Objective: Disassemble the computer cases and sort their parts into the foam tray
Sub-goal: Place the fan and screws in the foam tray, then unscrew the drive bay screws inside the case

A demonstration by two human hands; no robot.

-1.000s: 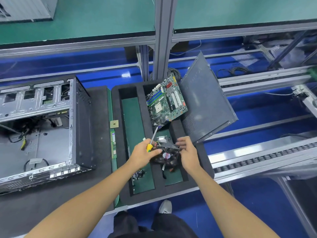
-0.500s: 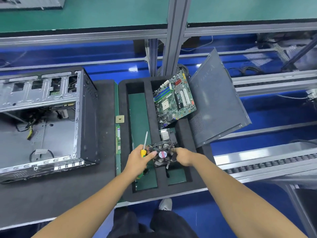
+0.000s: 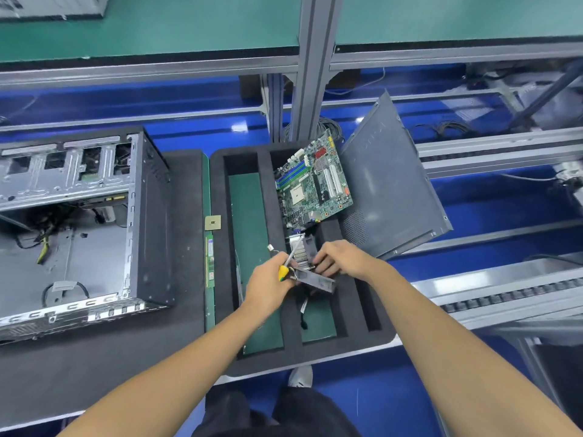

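A black foam tray (image 3: 356, 310) lies in front of me with long slots. Over its middle slot both hands hold a CPU cooler (image 3: 310, 266), a finned heatsink with a black fan, now tipped on its side. My left hand (image 3: 268, 285) grips a yellow-handled screwdriver (image 3: 288, 263) and also touches the cooler's left edge. My right hand (image 3: 334, 258) grips the cooler from the right. A green motherboard (image 3: 314, 181) leans in the tray's far end. The opened computer case (image 3: 79, 228) lies at the left.
A grey side panel (image 3: 391, 181) leans against the tray's right side. A CPU chip (image 3: 212, 223) and a RAM stick (image 3: 209, 261) lie just left of the tray. A fan cable (image 3: 303, 310) hangs into the slot. Conveyor rails run at the right.
The cooler has been turned from fan-side up onto its side, so the heatsink fins now show. Both hands stayed on it above the middle slot.
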